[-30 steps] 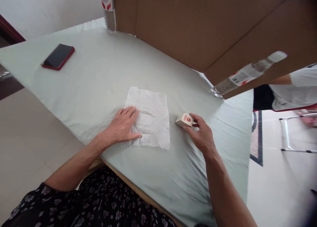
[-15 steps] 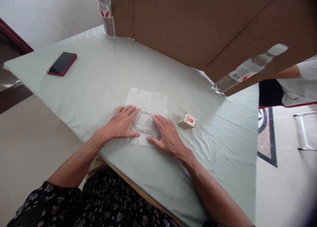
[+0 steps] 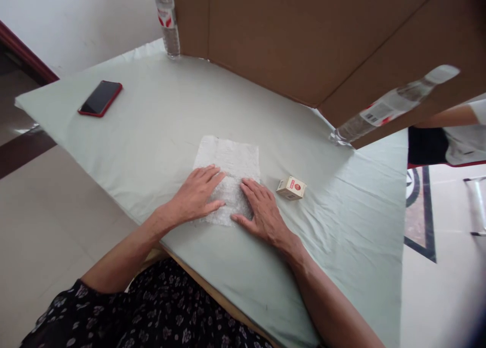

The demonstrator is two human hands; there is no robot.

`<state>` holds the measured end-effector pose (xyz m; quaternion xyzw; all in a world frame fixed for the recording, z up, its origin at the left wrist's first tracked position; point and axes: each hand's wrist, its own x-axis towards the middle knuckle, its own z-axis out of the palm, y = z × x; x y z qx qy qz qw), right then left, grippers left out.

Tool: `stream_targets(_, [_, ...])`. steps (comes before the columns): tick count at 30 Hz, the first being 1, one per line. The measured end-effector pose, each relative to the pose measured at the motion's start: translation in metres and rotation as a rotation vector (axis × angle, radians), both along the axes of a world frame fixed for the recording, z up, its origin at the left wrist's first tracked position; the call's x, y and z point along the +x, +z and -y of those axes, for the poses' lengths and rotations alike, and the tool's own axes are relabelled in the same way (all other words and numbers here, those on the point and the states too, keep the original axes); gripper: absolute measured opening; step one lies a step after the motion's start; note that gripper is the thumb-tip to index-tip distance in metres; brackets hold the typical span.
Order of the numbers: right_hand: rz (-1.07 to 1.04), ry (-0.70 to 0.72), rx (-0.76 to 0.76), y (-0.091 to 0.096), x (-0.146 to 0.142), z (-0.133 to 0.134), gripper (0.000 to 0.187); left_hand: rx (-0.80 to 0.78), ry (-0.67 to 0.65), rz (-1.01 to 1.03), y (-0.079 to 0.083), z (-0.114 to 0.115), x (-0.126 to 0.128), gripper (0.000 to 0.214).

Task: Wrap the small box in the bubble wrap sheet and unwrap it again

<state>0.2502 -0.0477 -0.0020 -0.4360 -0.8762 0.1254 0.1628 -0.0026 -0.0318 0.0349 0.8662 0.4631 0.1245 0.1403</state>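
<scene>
A whitish, semi-clear sheet of bubble wrap (image 3: 231,158) lies flat on the pale green tablecloth (image 3: 144,135). On its left side rests my left hand (image 3: 197,193), palm down with the fingers stretched and the thumb apart. My right hand (image 3: 261,209) lies on the right side of the sheet in the same way, its thumb near the lower edge. Neither hand grips anything. Just beyond my right fingers stands a small cream-coloured box (image 3: 291,187) with a red mark on it.
A large brown cardboard panel (image 3: 261,39) stands at the back, with one clear water bottle (image 3: 169,27) at its left and another bottle (image 3: 391,107) at its right. A phone (image 3: 100,98) in a red case lies far left. Another person's arm (image 3: 448,116) shows at right.
The whole view has shifted slightly, so everything appears a little further right. Both hands stay flat on the bubble wrap, with the left hand slightly further onto it.
</scene>
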Motion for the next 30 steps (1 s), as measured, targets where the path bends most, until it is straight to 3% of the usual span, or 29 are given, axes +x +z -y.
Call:
stream_targets(4, [-0.135,-0.017,0.085,0.010,0.007,0.001,0.065,-0.071,0.031,-0.028,-0.014,-0.001,-0.001,0.080])
stream_targets(7, [-0.238,-0.201,0.219,0.029,0.027,-0.003,0.042,-0.072,0.036,0.014,-0.022,-0.001,-0.005,0.085])
stream_targets(9, [-0.261,-0.367,0.263,0.038,0.048,-0.009,0.042,-0.067,0.041,0.042,-0.024,-0.001,-0.007,0.087])
stream_targets(13, [-0.244,-0.513,0.064,0.031,0.090,-0.021,0.076,-0.060,0.065,0.065,-0.024,0.000,-0.004,0.089])
stream_targets(17, [-0.310,-0.609,-0.125,0.014,0.103,-0.024,0.061,-0.064,0.080,0.068,-0.022,0.001,-0.002,0.090])
stream_targets(21, [-0.366,-0.612,-0.055,0.029,0.083,-0.020,0.050,-0.062,0.082,0.081,-0.022,0.002,-0.003,0.090])
stream_targets(25, [-0.375,-0.413,-0.020,0.054,0.039,-0.018,0.045,-0.055,0.099,0.108,-0.025,0.002,-0.003,0.094])
stream_targets(27, [-0.370,-0.306,-0.029,0.055,0.015,-0.021,0.044,-0.058,0.113,0.109,-0.025,0.002,-0.003,0.095])
stream_targets(30, [-0.343,-0.198,-0.080,0.039,-0.014,-0.030,0.044,-0.066,0.121,0.108,-0.025,0.002,-0.002,0.097])
